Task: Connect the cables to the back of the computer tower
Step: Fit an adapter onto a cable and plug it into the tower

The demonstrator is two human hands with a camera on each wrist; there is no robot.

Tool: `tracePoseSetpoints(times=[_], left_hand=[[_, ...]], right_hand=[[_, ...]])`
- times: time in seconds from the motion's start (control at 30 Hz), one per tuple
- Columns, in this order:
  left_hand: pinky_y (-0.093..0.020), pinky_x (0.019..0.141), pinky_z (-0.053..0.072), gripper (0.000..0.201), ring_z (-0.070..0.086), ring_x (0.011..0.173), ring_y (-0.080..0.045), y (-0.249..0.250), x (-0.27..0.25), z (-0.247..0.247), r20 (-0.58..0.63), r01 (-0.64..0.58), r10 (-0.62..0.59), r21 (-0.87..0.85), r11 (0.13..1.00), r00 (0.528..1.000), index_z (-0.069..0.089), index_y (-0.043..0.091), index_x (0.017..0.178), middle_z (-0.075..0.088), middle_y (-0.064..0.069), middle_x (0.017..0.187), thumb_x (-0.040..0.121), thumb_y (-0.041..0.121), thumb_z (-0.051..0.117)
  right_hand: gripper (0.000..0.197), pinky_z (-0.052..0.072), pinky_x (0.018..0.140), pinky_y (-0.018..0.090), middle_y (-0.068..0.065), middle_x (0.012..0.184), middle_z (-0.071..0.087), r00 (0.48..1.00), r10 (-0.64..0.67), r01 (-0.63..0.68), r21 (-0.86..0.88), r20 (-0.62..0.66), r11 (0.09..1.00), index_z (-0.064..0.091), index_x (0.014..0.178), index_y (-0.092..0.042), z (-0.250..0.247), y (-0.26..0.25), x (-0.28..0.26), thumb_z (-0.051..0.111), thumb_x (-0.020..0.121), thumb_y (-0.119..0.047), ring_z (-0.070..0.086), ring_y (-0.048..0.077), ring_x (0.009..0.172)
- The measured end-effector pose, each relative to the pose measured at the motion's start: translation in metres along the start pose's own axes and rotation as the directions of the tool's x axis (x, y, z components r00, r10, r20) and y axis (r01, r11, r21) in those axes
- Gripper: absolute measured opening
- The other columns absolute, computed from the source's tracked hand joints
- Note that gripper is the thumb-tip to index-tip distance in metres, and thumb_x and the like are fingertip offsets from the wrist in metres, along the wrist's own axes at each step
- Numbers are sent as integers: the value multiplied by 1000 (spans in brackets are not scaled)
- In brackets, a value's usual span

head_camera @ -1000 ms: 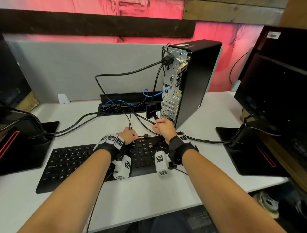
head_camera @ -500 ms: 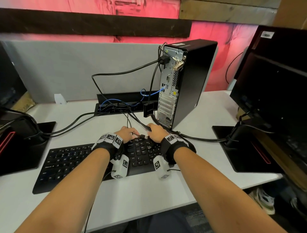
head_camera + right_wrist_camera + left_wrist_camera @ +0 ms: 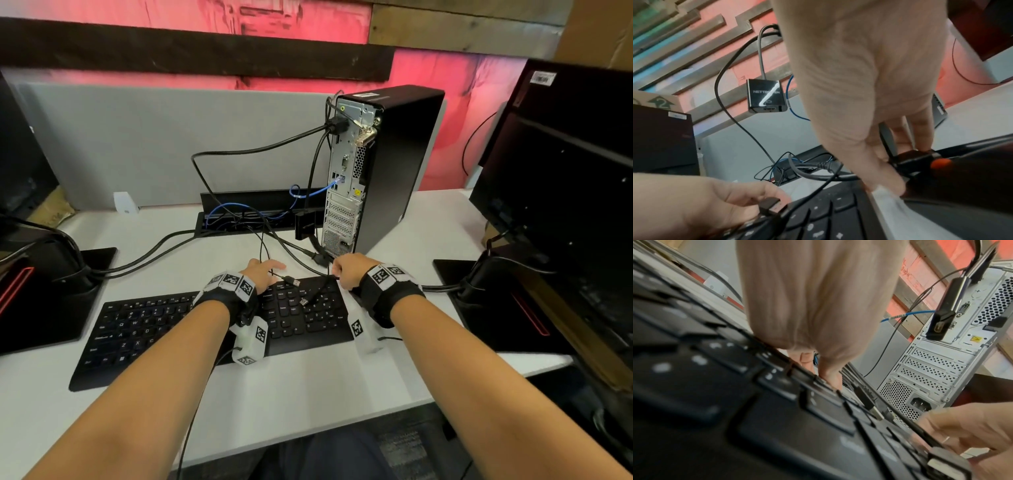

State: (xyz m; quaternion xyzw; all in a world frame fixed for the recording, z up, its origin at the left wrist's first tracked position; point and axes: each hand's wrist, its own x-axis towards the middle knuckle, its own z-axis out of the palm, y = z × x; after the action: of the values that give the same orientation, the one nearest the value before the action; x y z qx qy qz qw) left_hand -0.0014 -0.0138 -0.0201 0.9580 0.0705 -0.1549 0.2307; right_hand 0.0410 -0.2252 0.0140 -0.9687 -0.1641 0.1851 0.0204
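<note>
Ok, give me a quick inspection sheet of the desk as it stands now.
Surface: white desk.
Job's things: computer tower upright, rear panel facing the person; power socket unfilled.
Clutter: keyboard; monitor stands either side.
Hands: left hand by a USB plug; right hand grips a black plug.
Cables: second USB plug loose on keyboard; blue cable plugged in; adapter dangling.
Surroundings: grey partition, red wall.

Right hand (image 3: 869, 97): fingers curled onto a chunky black cable plug (image 3: 914, 158) at the keyboard's far edge.
Left hand (image 3: 701, 203): beside a black USB plug (image 3: 771, 205) over the black keyboard (image 3: 818, 222).
Background: glossy black adapter box (image 3: 766, 95) hanging on its grey lead.
</note>
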Motion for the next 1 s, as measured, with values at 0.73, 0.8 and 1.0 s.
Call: tracePoseSetpoints(times=[0.73,0.8,1.0], left_hand=[[-30,76,49,38,62,87,-20,40,-32,-36,-180,-341,398,281,897,899,45,16,128,65,-7,97,96,35,49],[-32,87,47,31,60,101,-21,32,-32,-39,-199,-309,357,239,921,912,47,18,128,64,-7,108,98,28,46],[-34,91,46,41,62,93,-17,25,-32,-38,-270,-358,402,196,913,875,68,21,96,69,-2,96,100,39,32]], right_hand=[[36,42,71,25,5,104,53,966,-162,216,281,-204,935,56,114,-8,-43,-25,-24,64,80,-3,52,20,95],[44,42,82,27,11,121,53,943,-107,241,424,-316,873,47,126,-5,-52,-26,-24,57,84,0,53,25,111],[66,41,95,27,2,130,48,909,-171,403,697,-380,593,37,143,-20,-67,-42,-18,70,85,-19,51,16,114]])
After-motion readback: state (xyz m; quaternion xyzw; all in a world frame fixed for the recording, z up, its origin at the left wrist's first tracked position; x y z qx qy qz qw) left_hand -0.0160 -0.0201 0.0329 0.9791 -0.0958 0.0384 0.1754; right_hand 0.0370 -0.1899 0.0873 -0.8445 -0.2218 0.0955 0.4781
